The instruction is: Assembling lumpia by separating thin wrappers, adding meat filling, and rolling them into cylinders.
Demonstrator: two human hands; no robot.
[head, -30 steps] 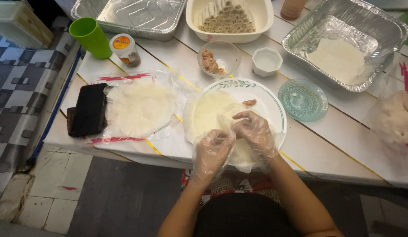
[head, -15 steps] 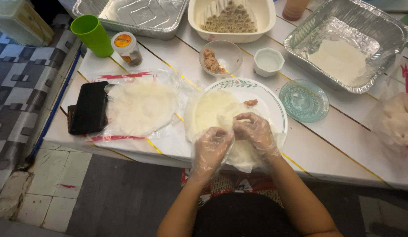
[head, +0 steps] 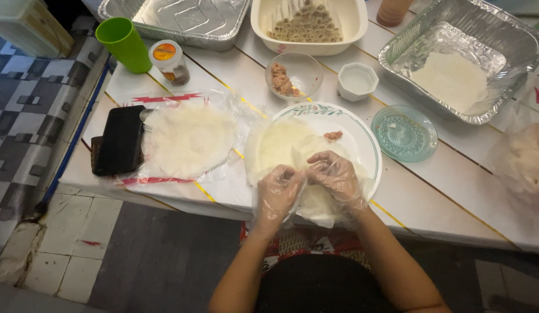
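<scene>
A white table (head: 431,191) fills the view, with two foil trays at its far edge: an empty one (head: 182,17) far left and one (head: 472,64) far right lined with a pale sheet. Between them stands a white tub (head: 310,23) packed with finished rolls. On the near left a stack of round wrappers (head: 188,139) lies on a clear plastic bag, with a black wallet-like case (head: 119,139) just beside it on the left. Near centre is the floral-rimmed plate (head: 339,133), and on it the single wrapper (head: 287,145) being worked, its near edge hanging past the plate toward the person. Both hands wear clear plastic gloves and meet over that near edge: the left hand (head: 278,194) and the right hand (head: 336,179) are curled, fingertips pinching the wrapper's edge between them. Compared with a second ago the hands have drawn a little closer together and the fold of wrapper under them looks tighter, while everything else on the table has stayed put. Smaller things sit farther off: a green cup (head: 124,43), a small jar (head: 170,61), a glass bowl of filling (head: 292,75), a white cup (head: 357,81), and a teal glass dish (head: 404,132).
</scene>
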